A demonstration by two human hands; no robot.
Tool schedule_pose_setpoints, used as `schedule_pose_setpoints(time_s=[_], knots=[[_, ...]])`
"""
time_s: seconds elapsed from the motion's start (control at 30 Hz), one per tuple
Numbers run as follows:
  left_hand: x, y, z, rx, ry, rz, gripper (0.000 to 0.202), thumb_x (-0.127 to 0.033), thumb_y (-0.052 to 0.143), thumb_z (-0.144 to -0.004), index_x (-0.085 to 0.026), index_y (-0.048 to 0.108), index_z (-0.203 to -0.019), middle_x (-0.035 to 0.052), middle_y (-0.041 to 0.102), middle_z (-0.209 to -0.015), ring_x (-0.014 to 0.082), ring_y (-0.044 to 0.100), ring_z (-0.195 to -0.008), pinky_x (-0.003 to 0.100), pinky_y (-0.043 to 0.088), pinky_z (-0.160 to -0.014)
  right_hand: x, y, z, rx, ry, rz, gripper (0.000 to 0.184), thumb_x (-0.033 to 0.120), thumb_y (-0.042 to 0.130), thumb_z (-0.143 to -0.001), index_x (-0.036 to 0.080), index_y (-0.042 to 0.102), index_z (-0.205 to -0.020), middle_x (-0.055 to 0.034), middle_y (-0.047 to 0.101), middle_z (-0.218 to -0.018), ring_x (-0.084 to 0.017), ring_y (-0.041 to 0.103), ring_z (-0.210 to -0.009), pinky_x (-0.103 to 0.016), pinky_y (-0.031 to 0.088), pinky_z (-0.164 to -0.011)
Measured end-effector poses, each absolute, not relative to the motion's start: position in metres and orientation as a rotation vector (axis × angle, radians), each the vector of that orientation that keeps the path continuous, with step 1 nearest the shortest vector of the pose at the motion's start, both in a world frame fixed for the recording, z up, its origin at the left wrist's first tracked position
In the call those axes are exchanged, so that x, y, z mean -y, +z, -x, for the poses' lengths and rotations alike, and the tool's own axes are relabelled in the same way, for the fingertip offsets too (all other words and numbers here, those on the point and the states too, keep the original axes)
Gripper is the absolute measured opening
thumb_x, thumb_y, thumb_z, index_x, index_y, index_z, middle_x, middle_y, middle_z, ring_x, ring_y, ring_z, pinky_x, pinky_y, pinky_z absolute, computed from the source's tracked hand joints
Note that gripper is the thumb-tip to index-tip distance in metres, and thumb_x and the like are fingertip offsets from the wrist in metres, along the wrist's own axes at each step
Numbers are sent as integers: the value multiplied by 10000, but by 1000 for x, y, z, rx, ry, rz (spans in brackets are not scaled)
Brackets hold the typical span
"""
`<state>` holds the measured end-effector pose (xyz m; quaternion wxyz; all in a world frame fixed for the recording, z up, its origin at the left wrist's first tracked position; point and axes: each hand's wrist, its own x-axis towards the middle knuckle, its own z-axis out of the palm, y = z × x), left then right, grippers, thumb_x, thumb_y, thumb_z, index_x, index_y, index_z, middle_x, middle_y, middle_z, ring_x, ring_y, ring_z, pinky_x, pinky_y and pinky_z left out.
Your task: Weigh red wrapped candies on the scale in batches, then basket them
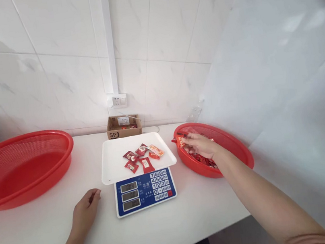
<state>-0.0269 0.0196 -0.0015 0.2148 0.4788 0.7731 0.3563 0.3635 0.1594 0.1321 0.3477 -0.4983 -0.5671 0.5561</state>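
Note:
My right hand (196,143) is closed on small red wrapped packets (180,140), over the left rim of the right red basket (240,149). More red packets (201,160) lie in that basket, partly hidden by my hand and forearm. Left of it stands a digital scale (145,192) with a white tray (112,162) on top. Several red packets (147,164) and a paler orange one (156,150) rest spread on the tray. My left hand (86,208) lies on the table beside the scale, its fingers curled in with nothing visible in them.
A large red basket (32,192) stands at the left. Behind the scale, a small cardboard box (125,132) holds some red items, against the tiled wall below a socket (117,100). The white table (178,229) ends at a front edge near me.

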Motion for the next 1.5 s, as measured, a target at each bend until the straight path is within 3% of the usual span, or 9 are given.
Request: schedule_pose_setpoints(time_s=[0.13, 0.33, 0.47, 0.7, 1.03, 1.17, 1.3, 1.4, 1.5], knots=[[-18, 1, 23, -2134, 1031, -1329, 340, -524, 421, -744, -240, 595, -812, 4, 678, -750, 192, 620, -742, 282, 467, -674, -154, 124, -312, 1571, 1653, 1243, 266, 313, 704, -676, 175, 577, -865, 21, 568, -644, -68, 495, -520, -182, 363, -454], [-17, 3, 21, -2149, 1019, -1313, 332, -514, 421, -750, -236, 592, -810, -2, 671, -745, 188, 616, -748, 278, 456, -683, -151, 123, -281, 1675, 1681, 1167, 552, 312, 673, -703, 207, 496, -1216, 40, 558, -637, -73, 488, -530, -184, 366, -474], [-16, 1, 22, -2144, 999, -1323, 330, -507, 409, -763, -239, 593, -823, -7, 668, -750, 181, 605, -744, 269, 447, -665, -134, 132, -310, 1588, 1324, 1135, 470, 417, 609, -734, 201, 549, -1147, 19, 571, -689, -88, 508, -582, -212, 409, -534], [-17, -3, 23, -2128, 997, -1339, 305, -485, 416, -774, -240, 589, -828, -17, 662, -751, 162, 602, -738, 251, 440, -674, -94, 101, -398, 1542, 184, 1701, 375, 468, 532, -753, 216, 635, -1012, -81, 664, -986, -213, 604, -810, -345, 462, -725], [-15, -6, 20, -2170, 1043, -1378, 325, -479, 396, -787, -229, 592, -854, 7, 665, -770, 166, 615, -741, 263, 462, -683, -90, 60, -404, 1639, -85, 1980, 355, 444, 434, -799, 231, 664, -966, -82, 689, -823, -215, 602, -659, -287, 381, -503], [-8, 24, 28, -2366, 1234, -1623, 353, -440, 394, -813, -202, 584, -990, 87, 622, -1063, 203, 561, -1011, 322, 411, -906, -89, 59, -396, 1642, -207, 2108, 377, 412, 357, -843, 251, 674, -967, -99, 686, -798, -212, 586, -607, -279, 312, -444], [-9, 66, 63, -2830, 1179, -1814, 437, -451, 367, -849, -194, 508, -1173, 109, 471, -1312, 275, 314, -1291, 501, 200, -1060, -87, 59, -396, 1678, -187, 2154, 450, 449, 295, -868, 236, 654, -1036, -115, 691, -807, -232, 589, -617, -293, 322, -452], [-12, 80, 93, -2898, 735, -1700, 502, -501, 294, -862, -187, 463, -1215, 120, 513, -1261, 341, 344, -1256, 633, 160, -1008, -85, 59, -395, 1708, -191, 2137, 466, 445, 275, -878, 229, 648, -1057, -117, 691, -852, -245, 597, -661, -303, 342, -475], [-11, 78, 106, -2878, 589, -1715, 496, -528, 295, -850, -192, 497, -1153, 109, 583, -1148, 320, 485, -1115, 587, 229, -1005, -86, 57, -394, 1694, -217, 2128, 458, 434, 284, -879, 224, 651, -1054, -116, 687, -823, -250, 597, -665, -305, 344, -481]])
